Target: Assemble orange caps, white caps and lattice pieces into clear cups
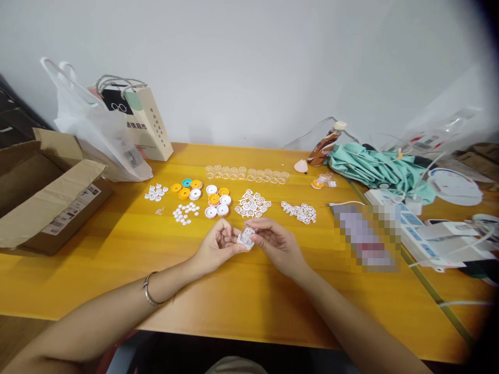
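My left hand (214,245) pinches a small white plastic part (245,240) above the table's front half. My right hand (279,246) has its thumb and fingertips closed on the upper right side of that same part; whether a separate small piece sits between them, I cannot tell. Just beyond the hands lies a heap of white openwork plastic pieces (253,203), with a second heap of similar pieces (300,212) to its right. White, orange and teal round caps (195,194) stand in clusters to the left. Behind them runs a double row of clear round cups (251,175).
White discs (156,192) and smaller white pieces (185,213) lie on the left. An open cardboard box (74,218), a plastic bag (97,130) and a paper bag (152,124) flank them. At right are a bottle (325,145), green fabric (382,166) and a power strip (413,234).
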A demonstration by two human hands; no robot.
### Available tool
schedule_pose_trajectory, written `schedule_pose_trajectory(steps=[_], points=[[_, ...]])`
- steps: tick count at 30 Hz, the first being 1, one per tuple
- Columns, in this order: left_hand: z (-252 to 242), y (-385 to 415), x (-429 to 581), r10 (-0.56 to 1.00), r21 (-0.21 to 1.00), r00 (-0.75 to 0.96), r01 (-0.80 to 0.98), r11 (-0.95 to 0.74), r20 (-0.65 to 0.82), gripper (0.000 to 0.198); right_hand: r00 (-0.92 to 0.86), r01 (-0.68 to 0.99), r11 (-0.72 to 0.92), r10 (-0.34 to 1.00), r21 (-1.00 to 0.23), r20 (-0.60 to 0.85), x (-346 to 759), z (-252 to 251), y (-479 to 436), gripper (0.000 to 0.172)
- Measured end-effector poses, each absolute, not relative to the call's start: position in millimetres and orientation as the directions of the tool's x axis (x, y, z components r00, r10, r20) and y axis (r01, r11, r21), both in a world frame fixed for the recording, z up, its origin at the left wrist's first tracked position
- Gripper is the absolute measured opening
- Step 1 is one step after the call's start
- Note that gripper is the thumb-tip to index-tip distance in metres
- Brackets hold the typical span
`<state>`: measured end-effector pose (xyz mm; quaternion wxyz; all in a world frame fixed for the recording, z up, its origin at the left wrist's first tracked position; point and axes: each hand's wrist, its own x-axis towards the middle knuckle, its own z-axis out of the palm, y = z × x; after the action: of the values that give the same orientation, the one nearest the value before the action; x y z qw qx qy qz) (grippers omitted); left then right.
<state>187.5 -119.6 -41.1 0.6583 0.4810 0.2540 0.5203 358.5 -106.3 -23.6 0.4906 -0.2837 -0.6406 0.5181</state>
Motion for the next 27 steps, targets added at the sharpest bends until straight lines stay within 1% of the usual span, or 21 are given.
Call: schedule_pose_trajectory(steps=[3, 8, 12, 14, 19, 21, 23, 25, 27], points=[[-41, -120, 187, 0.929, 0.897, 0.326, -0.443, -0.017, 0.178, 0.038, -0.33, -0.121, 0.32, 0.88, -0.94, 0.343, 357, -27, -106, 0.016], [-40, -122, 189, 0.945, 0.911, 0.298, -0.413, 0.004, 0.131, 0.039, -0.271, -0.07, 0.39, 0.878, -0.918, 0.394, 353, -34, -106, 0.012], [-40, -122, 190, 0.955, 0.922, 0.27, -0.387, -0.006, 0.119, 0.041, -0.206, -0.07, 0.406, 0.888, -0.911, 0.411, 349, -40, -106, 0.012], [-40, -121, 190, 0.958, 0.925, 0.262, -0.38, -0.007, 0.115, 0.042, -0.194, -0.09, 0.376, 0.902, -0.922, 0.387, 349, -38, -107, 0.013], [-39, -118, 188, 0.95, 0.917, 0.285, -0.4, -0.004, 0.129, 0.04, -0.309, -0.185, 0.158, 0.927, -0.97, 0.211, 348, -24, -112, 0.013], [-40, -119, 188, 0.949, 0.916, 0.282, -0.402, -0.015, 0.139, 0.039, -0.317, -0.216, 0.131, 0.928, -0.968, 0.196, 346, -22, -114, 0.014], [-41, -120, 189, 0.951, 0.923, 0.274, -0.384, -0.026, 0.141, 0.038, -0.271, -0.237, 0.139, 0.941, -0.962, 0.203, 343, -25, -114, 0.02], [-42, -123, 190, 0.952, 0.935, 0.27, -0.353, -0.039, 0.142, 0.037, -0.211, -0.236, 0.145, 0.958, -0.961, 0.197, 340, -30, -114, 0.032], [-43, -124, 190, 0.954, 0.943, 0.266, -0.33, -0.041, 0.135, 0.036, -0.191, -0.234, 0.124, 0.967, -0.964, 0.171, 337, -35, -114, 0.041]])
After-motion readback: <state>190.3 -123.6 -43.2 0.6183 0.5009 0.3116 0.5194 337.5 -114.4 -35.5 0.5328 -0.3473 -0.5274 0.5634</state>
